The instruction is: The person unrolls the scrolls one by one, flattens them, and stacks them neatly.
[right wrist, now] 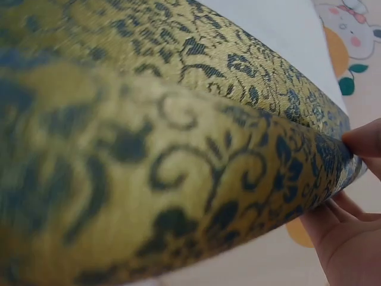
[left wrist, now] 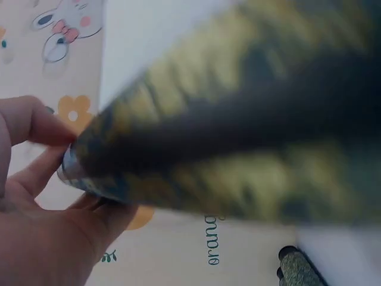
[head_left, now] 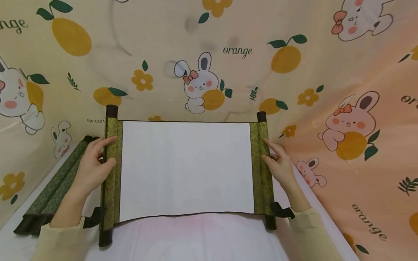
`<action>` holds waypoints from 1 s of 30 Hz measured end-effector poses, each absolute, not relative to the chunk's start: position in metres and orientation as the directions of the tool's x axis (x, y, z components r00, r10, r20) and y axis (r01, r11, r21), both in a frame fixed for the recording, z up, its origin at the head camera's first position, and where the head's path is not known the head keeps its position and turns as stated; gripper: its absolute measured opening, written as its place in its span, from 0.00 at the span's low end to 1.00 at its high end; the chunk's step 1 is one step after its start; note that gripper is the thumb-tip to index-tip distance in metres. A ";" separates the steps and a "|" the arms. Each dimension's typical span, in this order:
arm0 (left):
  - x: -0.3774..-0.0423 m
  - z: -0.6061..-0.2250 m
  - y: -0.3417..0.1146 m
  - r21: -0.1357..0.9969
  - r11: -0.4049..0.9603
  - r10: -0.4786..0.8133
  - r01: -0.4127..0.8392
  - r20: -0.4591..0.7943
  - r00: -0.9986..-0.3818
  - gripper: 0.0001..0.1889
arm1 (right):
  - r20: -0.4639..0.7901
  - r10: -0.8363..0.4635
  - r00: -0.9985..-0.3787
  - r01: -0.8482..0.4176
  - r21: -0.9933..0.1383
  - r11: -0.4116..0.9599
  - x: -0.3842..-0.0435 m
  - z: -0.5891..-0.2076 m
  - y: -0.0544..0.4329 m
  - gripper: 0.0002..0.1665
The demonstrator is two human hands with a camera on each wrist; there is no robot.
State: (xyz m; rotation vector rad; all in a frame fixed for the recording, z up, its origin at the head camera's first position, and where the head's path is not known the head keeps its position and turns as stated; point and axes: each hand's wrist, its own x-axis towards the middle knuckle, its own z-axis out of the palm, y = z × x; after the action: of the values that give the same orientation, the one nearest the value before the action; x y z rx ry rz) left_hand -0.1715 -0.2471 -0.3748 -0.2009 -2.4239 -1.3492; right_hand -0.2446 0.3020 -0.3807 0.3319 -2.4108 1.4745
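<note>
A hanging scroll (head_left: pixel 186 166) is spread open between both hands, its blank white sheet facing the head camera. Green-gold patterned brocade borders both ends, and dark caps finish the two rollers. My left hand (head_left: pixel 93 165) grips the left roller (head_left: pixel 111 181), thumb and index finger in front. On the other side, my right hand (head_left: pixel 280 165) holds the right roller (head_left: pixel 265 181) between thumb and fingers. In the left wrist view the brocade roll (left wrist: pixel 208 137) is blurred and hides part of the fingers. The right wrist view shows the flowered brocade (right wrist: pixel 226 161) close up.
Rolled green scrolls (head_left: pixel 62 177) with dark ends lie on the table at the left, near the left forearm. White cloth (head_left: pixel 183 239) covers the table. Behind it hangs a curtain (head_left: pixel 156 47) printed with rabbits and oranges; more of it rises at the right.
</note>
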 end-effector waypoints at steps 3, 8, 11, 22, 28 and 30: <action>-0.175 -0.376 -0.248 0.742 0.588 -0.039 0.322 0.424 -0.905 0.33 | 0.374 -0.055 -0.926 -0.355 -0.810 0.466 -0.244 -0.379 0.304 0.37; -0.177 -0.377 -0.254 0.691 0.631 0.000 0.353 0.455 -0.891 0.35 | 0.377 -0.087 -0.922 -0.367 -0.780 0.507 -0.242 -0.375 0.304 0.36; -0.177 -0.377 -0.262 0.670 0.648 0.019 0.362 0.462 -0.887 0.36 | 0.376 -0.106 -0.921 -0.370 -0.756 0.540 -0.244 -0.376 0.305 0.36; -0.191 -0.380 -0.289 0.570 0.698 0.145 0.435 0.481 -0.864 0.43 | 0.279 -0.135 -0.951 -0.303 -0.750 0.588 -0.254 -0.386 0.310 0.37; -0.204 -0.381 -0.297 0.572 0.692 0.176 0.441 0.459 -0.871 0.43 | 0.247 -0.160 -0.956 -0.291 -0.709 0.642 -0.267 -0.387 0.307 0.37; -0.209 -0.381 -0.300 0.578 0.695 0.180 0.427 0.435 -0.882 0.43 | 0.237 -0.173 -0.956 -0.291 -0.701 0.651 -0.273 -0.387 0.304 0.36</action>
State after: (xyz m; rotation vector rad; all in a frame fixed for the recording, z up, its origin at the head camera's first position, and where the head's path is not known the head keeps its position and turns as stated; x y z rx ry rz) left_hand -0.2087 -0.3001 -0.3814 -0.4754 -2.5609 -0.9988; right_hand -0.2728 0.3038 -0.3873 0.3840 -2.7175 1.1924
